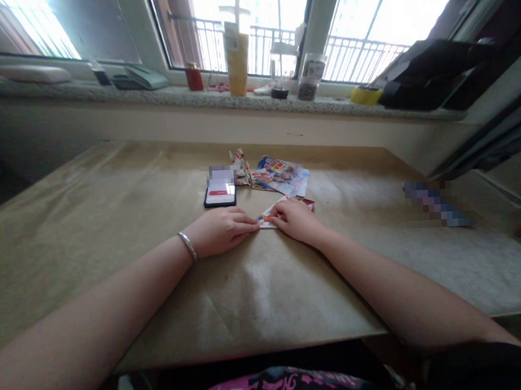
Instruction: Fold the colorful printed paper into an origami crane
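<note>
A small piece of folded colourful printed paper [268, 224] lies on the table between my hands. My left hand [219, 231], with a silver bracelet at the wrist, has its fingers pressed together at the paper's left corner. The bent fingers of my right hand [294, 216] pinch the paper's middle and partly cover it. Its red far-right end shows beyond the right hand. Just past my left hand lies a phone [220, 200] with its screen lit. A folded, pointed paper piece [240, 170] stands beside the phone, next to several printed sheets [297, 184].
The tan-covered table [183, 315] reaches to the wall below the window. On its right side lies a long bluish item [438, 206], blurred. The stone windowsill [150, 95] holds a tall yellow-filled container [237, 65], jars, a red bottle [194, 77] and a black bag [424, 76].
</note>
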### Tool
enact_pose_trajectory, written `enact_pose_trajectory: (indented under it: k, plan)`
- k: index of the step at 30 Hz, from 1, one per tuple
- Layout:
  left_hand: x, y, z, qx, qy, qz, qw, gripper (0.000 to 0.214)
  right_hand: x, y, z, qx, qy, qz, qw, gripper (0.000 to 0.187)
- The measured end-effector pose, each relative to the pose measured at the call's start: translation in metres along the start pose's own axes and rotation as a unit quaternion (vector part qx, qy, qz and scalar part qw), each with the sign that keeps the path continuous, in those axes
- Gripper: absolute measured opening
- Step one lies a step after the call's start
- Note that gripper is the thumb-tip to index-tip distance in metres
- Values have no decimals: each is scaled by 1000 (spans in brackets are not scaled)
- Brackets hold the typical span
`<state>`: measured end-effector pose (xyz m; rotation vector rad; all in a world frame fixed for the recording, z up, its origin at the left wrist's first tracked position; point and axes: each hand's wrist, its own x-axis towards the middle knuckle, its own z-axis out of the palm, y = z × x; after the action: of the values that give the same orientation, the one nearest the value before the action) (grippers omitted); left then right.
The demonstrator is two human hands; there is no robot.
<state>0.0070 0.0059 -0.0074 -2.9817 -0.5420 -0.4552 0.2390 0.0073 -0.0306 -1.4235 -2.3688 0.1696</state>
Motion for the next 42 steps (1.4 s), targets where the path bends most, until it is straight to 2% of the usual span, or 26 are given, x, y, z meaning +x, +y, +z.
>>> enact_pose_trajectory:
  k: [6, 14, 25, 32, 42]
  plan:
    - [0, 0, 2, 57, -10, 15, 998, 31, 0, -1, 0, 6, -1, 7, 1000, 14]
    - [0, 0, 1, 25, 0, 1, 1000, 29, 0, -1, -1, 21, -2, 15, 1000, 13]
    - [2, 4, -2, 41, -12, -5, 999, 28, 0, -2, -1, 17, -1, 14, 1000, 15]
    - [3, 6, -4, 70, -52, -19, 996, 27, 0, -1, 0, 20, 1, 11, 1000, 17]
    - [3, 4, -11, 22, -76, -45, 996, 31, -1, -2, -4, 29, 1, 16, 999, 17]
